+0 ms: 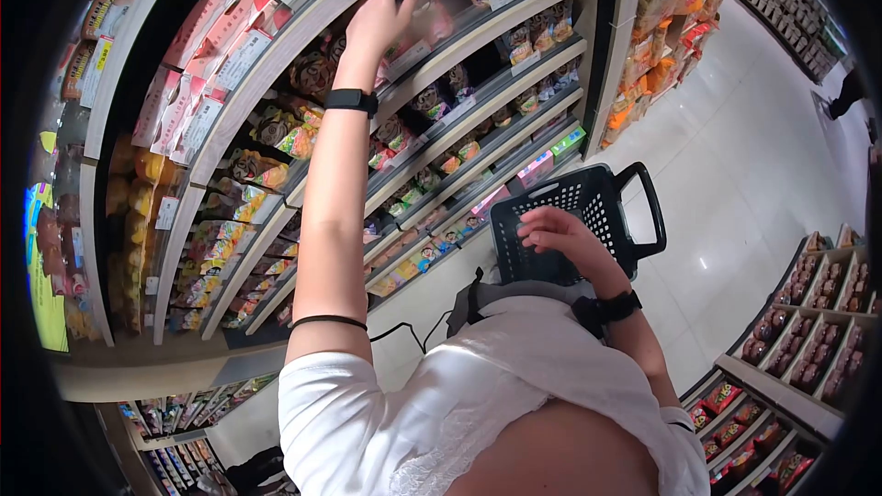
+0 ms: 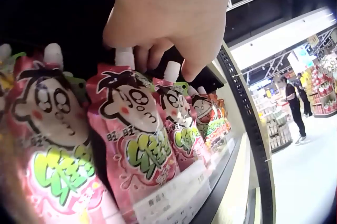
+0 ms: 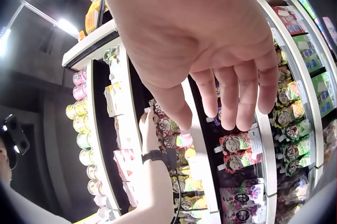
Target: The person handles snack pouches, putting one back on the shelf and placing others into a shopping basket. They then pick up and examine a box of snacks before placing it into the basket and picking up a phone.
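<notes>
In the head view my left hand (image 1: 378, 26) reaches into an upper shelf, partly blurred, with its fingertips hidden among pouches. The left wrist view shows that hand above pink drink pouches (image 2: 138, 129) with white screw caps and a cartoon face. Its thumb and curled fingers come down on either side of the cap of a second pouch (image 2: 181, 111); I cannot tell whether they grip it. My right hand (image 1: 571, 243) hovers over a dark shopping basket (image 1: 602, 202), fingers relaxed and holding nothing. In the right wrist view its fingers (image 3: 229, 95) hang loosely extended in front of the shelves.
Pale shelf edges (image 1: 478, 37) with price labels run across the left, stacked with colourful pouches. Orange snack bags (image 1: 666, 18) hang beyond the shelf end. A sloped display (image 1: 808, 340) stands at lower right. Two people (image 2: 295, 103) are farther down the aisle.
</notes>
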`<state>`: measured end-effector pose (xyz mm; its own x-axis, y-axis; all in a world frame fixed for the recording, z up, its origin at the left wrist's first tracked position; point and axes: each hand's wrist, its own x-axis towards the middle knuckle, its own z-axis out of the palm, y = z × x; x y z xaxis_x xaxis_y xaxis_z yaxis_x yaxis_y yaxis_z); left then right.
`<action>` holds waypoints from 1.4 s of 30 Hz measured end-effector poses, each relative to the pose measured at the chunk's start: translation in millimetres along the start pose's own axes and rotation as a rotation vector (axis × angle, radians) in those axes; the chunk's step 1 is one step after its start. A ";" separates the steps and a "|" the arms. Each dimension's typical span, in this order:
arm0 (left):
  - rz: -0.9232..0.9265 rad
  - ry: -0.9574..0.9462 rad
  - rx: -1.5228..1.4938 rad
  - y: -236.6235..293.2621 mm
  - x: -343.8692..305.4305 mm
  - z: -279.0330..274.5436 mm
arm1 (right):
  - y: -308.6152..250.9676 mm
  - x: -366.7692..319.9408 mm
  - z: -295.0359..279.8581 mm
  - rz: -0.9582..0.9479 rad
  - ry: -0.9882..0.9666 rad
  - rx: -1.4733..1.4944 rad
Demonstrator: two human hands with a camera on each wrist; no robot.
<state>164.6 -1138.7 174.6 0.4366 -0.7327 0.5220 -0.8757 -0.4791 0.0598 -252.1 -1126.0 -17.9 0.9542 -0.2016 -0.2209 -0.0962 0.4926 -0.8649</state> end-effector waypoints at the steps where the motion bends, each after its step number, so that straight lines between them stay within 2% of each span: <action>1: 0.020 0.006 0.013 2.6 3.0 3.4 | 0.3 0.1 0.4 0.001 -0.001 -0.002; 4: 0.024 0.086 0.080 31.1 -5.2 -1.3 | 1.6 0.8 -0.4 -0.018 -0.014 0.010; 6: 0.169 0.205 0.202 34.0 -13.0 9.0 | 2.5 0.0 -1.3 -0.027 -0.008 0.020; 7: 0.297 0.372 0.126 35.5 -19.8 16.7 | 1.8 -2.4 -1.4 -0.033 -0.002 0.021; 10: 0.461 0.653 -0.047 50.0 -44.4 2.9 | -4.9 -7.6 -4.3 -0.049 0.031 0.024; 12: 0.327 0.617 -0.298 73.0 -70.8 -27.8 | -6.0 -10.1 -7.6 -0.045 0.063 0.014; 13: 0.369 0.660 -0.385 79.1 -78.7 -34.8 | -6.5 -8.3 -7.9 -0.041 0.063 0.014; 15: 0.266 0.500 -0.609 104.0 -103.0 -49.3 | -6.4 -2.9 -5.8 -0.216 0.177 0.092; 16: 0.221 0.394 -0.699 111.4 -113.8 -51.9 | -7.2 0.4 -4.0 -0.205 0.177 0.092; 18: 0.075 -0.002 -0.875 123.4 -138.8 -56.5 | -12.8 7.3 0.9 -0.477 0.229 0.243; 19: -0.100 -0.230 -1.046 132.3 -150.2 -58.3 | -18.5 8.9 3.2 -0.478 0.245 0.290; 20: -0.061 -0.289 -1.049 130.2 -158.3 -44.5 | -24.4 7.8 7.2 -0.473 0.247 0.287; 22: -0.081 -0.386 -1.192 133.3 -174.0 -22.6 | -34.7 7.3 12.9 -0.514 0.102 0.172; 23: -0.121 -0.427 -1.317 138.8 -178.3 -20.8 | -31.7 6.8 10.1 -0.406 0.116 0.138; 24: -0.218 -0.521 -1.349 139.5 -180.6 -23.1 | -28.4 7.2 10.0 -0.413 0.113 0.136; 26: -0.326 -0.564 -1.532 143.9 -179.8 -29.4 | -24.3 6.8 12.0 -0.177 0.099 0.094; 28: -0.369 -0.590 -1.633 137.9 -176.7 -33.7 | -30.2 7.6 11.2 -0.198 0.097 0.094; 30: -0.409 -0.600 -1.610 138.5 -173.1 -38.1 | -34.4 6.7 11.5 -0.219 0.107 0.110; 31: -0.378 -0.645 -1.562 139.4 -170.5 -43.3 | -33.0 7.0 9.5 -0.231 0.105 0.114; 32: -0.242 -0.800 -1.380 130.2 -166.0 -46.3 | -29.8 7.8 5.0 -0.210 0.101 0.117; 34: -0.131 -0.857 -1.285 127.0 -163.1 -41.0 | -23.6 6.5 -2.5 -0.156 0.094 0.117; 36: -0.125 -0.818 -1.270 133.4 -154.8 -48.8 | -29.0 2.0 0.9 -0.163 0.072 0.106; 38: -0.171 -0.612 -1.190 127.4 -142.9 -53.7 | -35.8 -5.0 4.4 -0.296 0.121 0.202; 39: -0.071 -0.354 -1.106 124.7 -132.0 -51.9 | -29.0 -7.6 -10.4 -0.270 0.130 0.252; 40: -0.072 -0.188 -1.004 119.7 -119.7 -56.1 | -20.7 -9.1 -26.6 -0.274 0.133 0.258; 41: -0.039 -0.006 -1.058 118.5 -105.5 -57.4 | -11.7 -9.3 -45.0 -0.319 0.298 0.070; 42: 0.073 0.173 -0.838 106.6 -87.6 -54.0 | -0.4 -10.6 -66.3 -0.361 0.460 -0.121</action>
<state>22.0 -1099.5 181.2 0.3955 -0.6309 0.6675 -0.7936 0.1312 0.5942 -280.9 -1180.2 -45.1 0.7143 -0.6979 -0.0523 0.1545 0.2301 -0.9608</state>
